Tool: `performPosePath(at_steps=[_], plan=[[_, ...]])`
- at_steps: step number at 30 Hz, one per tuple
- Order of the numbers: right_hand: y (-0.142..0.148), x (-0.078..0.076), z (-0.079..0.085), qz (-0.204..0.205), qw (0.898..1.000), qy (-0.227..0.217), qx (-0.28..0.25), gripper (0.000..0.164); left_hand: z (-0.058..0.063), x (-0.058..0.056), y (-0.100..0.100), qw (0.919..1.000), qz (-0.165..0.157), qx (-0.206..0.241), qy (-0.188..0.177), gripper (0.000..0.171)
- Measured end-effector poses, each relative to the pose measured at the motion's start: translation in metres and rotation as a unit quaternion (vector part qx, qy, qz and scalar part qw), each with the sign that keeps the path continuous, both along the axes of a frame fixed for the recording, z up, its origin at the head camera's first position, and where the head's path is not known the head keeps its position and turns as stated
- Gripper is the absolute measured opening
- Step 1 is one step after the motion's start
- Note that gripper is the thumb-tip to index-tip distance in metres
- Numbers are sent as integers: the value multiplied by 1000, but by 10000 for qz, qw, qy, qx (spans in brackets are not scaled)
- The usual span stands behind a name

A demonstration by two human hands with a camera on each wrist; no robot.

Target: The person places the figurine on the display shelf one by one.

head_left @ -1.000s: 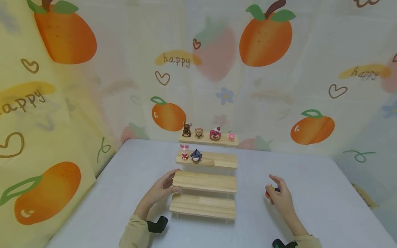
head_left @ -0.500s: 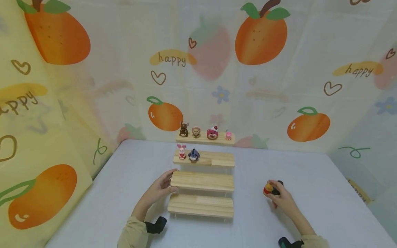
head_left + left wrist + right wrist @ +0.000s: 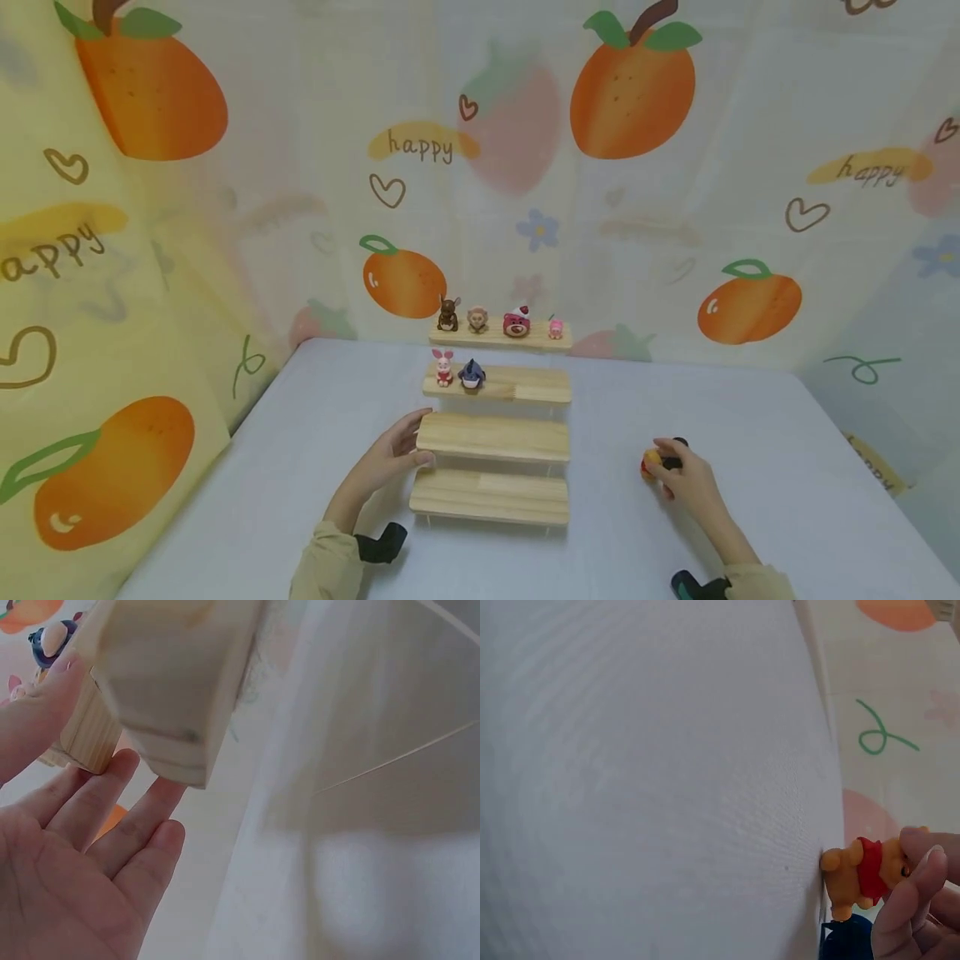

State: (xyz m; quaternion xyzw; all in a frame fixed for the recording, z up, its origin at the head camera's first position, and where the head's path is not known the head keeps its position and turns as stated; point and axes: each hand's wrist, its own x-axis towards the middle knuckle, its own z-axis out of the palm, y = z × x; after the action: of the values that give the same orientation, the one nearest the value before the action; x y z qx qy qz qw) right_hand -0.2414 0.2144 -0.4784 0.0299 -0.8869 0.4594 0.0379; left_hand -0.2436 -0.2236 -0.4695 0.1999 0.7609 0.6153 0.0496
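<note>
In the head view my left hand [image 3: 386,460] holds the left end of a tiered wooden display shelf [image 3: 491,437], thumb in front of the third board and fingers behind it. The left wrist view shows the fingertips [image 3: 171,834] by the board ends. My right hand [image 3: 690,483] pinches a small yellow bear figurine [image 3: 847,881] in a red shirt by its head, over the table. Next to the bear is a dark thing [image 3: 847,937], partly hidden by the fingers; its kind cannot be told.
Several figurines stand on the top board [image 3: 498,341], among them a red bear [image 3: 517,322] in a white cap. The second board [image 3: 536,387] bears a pink piglet [image 3: 443,369] and a blue-grey donkey [image 3: 472,375]. A patterned cloth hangs behind the white table [image 3: 337,392].
My right index finger has come down from its raised position to the bear, and the bear has turned in the fingers. My left hand stays at the shelf.
</note>
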Motion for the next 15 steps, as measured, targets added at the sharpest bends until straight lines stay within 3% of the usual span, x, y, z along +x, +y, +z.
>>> performPosePath(at_steps=[8,15], plan=[[1,1,2,-50,9995,-15,306,35,1,2,0,10000,28,1,2,69],[0,1,9,-118,9991,282,309,32,0,3,0,9999,107,-32,-94,67]])
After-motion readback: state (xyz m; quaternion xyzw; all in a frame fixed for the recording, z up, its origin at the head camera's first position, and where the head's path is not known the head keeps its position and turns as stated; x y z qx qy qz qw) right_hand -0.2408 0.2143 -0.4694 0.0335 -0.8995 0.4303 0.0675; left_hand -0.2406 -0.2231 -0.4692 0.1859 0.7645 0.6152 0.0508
